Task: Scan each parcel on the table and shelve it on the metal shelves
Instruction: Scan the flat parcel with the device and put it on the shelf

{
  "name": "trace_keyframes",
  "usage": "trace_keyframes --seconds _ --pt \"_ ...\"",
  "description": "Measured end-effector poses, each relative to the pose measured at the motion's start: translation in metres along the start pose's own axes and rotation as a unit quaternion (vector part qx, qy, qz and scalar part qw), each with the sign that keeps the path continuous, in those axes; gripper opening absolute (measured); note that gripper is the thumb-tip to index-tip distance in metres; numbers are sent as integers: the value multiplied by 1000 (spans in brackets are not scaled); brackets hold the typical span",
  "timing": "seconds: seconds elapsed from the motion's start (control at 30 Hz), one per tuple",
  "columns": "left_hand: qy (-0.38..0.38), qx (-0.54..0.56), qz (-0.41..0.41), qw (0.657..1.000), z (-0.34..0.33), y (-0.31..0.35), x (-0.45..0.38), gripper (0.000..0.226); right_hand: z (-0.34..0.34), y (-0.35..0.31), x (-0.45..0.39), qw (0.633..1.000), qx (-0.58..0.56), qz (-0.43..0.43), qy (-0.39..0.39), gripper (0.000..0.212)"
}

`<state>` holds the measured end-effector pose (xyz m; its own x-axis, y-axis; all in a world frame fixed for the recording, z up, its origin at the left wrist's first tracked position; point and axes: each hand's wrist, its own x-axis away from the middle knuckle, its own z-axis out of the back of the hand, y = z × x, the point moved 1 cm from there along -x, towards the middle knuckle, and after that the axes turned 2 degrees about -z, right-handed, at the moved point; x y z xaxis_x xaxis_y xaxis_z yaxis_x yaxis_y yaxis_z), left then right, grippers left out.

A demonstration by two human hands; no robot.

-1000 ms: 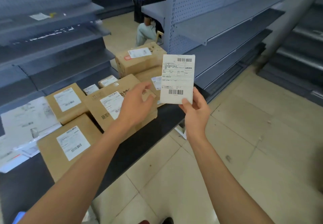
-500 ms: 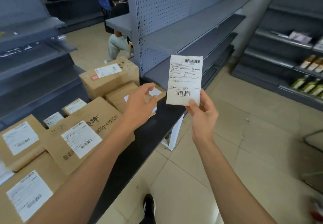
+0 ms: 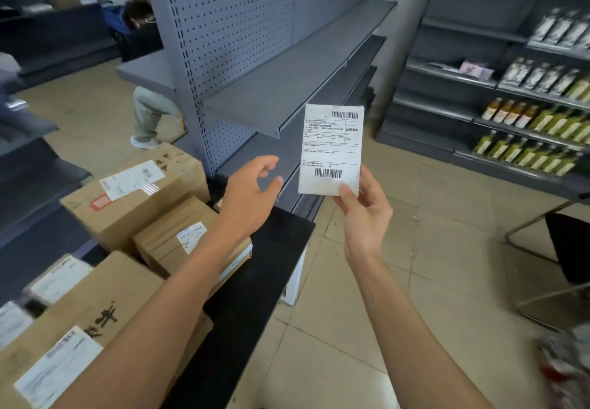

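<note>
Far left, cardboard boxes (image 3: pixel 134 204) crowd the black table (image 3: pixel 255 297), labels up, none lifted yet. The left hand (image 3: pixel 249 195) hovers over the table's far end w/ fingers loosely curled, holding nothing, thumb and forefinger apart. Just right of it, not touching, the flat white parcel (image 3: pixel 332 150) stands upright, long axis vertical, barcodes facing the camera. The right hand (image 3: pixel 367 214) pinches its bottom edge, thumb in front, other fingers behind. Behind both, the grey metal shelves (image 3: pixel 287 73) hold nothing on the visible levels; the nearest level lies straight ahead of the parcel, so the right hand is nearer. Far right, the dark rack (image 3: pixel 463 76) holds bottles (image 3: pixel 542 121).
</note>
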<state>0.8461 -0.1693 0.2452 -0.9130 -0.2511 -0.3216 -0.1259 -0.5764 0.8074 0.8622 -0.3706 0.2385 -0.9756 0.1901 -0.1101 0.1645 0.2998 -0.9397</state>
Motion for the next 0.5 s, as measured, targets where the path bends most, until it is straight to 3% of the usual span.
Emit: trace_keyframes --seconds 0.5 --pt "-37 -5 -12 999 -104 23 -117 34 47 15 -152 999 -38 -19 34 43"
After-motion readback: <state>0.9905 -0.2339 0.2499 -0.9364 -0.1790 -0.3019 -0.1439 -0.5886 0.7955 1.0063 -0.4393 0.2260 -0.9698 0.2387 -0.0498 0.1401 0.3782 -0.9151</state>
